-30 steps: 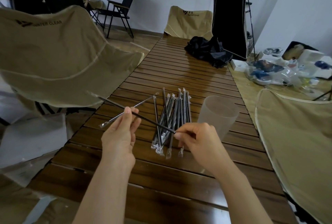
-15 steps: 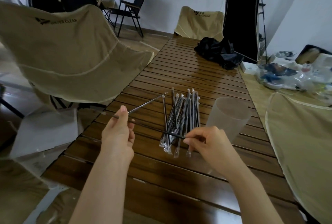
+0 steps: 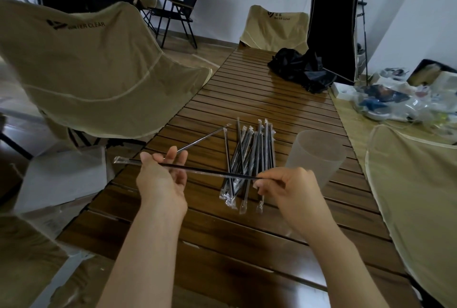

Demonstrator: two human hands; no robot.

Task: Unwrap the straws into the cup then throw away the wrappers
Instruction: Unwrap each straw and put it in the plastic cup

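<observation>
Hands work one wrapped straw level above the table: right hand pinches its near end, left hand lies loosely curled around the far part, probably to strip the wrapper. Pile waits underneath; cup stands just right, handy for the drop.

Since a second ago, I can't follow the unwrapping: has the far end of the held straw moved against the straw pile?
Yes. The held straw has swung flatter: its wrapped far end dropped toward the person, relative to the straw pile, while the right hand pinches the near end.
</observation>
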